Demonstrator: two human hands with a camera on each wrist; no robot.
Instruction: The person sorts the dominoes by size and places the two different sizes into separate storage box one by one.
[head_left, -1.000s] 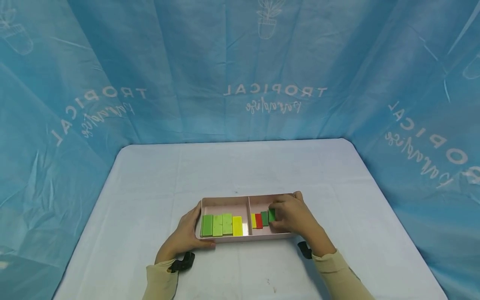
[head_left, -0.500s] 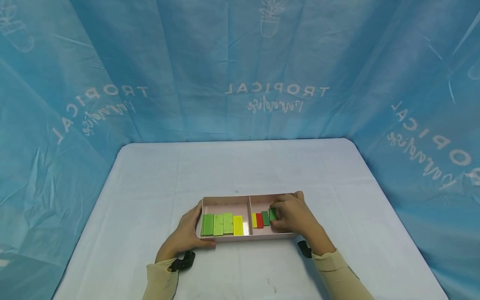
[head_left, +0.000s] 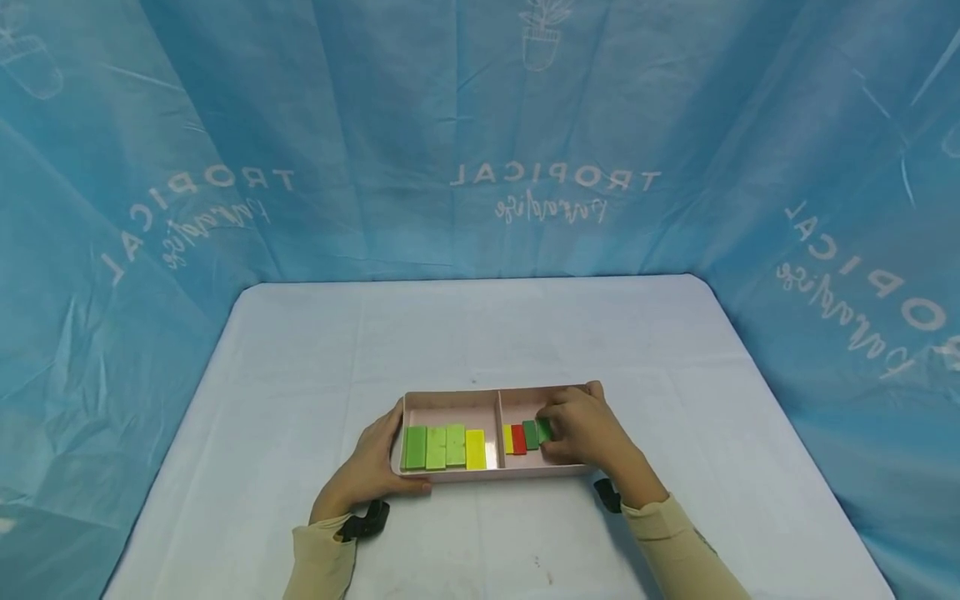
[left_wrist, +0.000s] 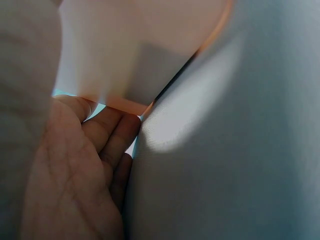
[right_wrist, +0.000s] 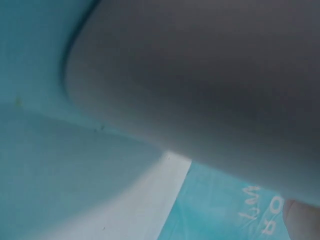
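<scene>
A shallow pale pink box (head_left: 450, 477) with two compartments stands on the white-covered table. My left hand (head_left: 365, 467) grips its left end, thumb along the front wall and fingers around the side; the left wrist view shows the fingers (left_wrist: 120, 137) against the box wall (left_wrist: 110, 50). Inside the right compartment, my right hand (head_left: 585, 429) pinches a green block (head_left: 544, 429), partly hidden by the fingers. Left of it sit another green block (head_left: 530, 435), a red block (head_left: 518, 439) and a yellow block (head_left: 507, 439). Close up, the box wall (right_wrist: 200, 75) fills much of the right wrist view.
Several light green blocks (head_left: 436, 448) and a yellow block (head_left: 475, 450) line the front of the left compartment. A thin divider (head_left: 501, 429) separates the compartments. White cloth (head_left: 480, 333) covers the table, with blue printed curtains (head_left: 375, 125) behind and at both sides.
</scene>
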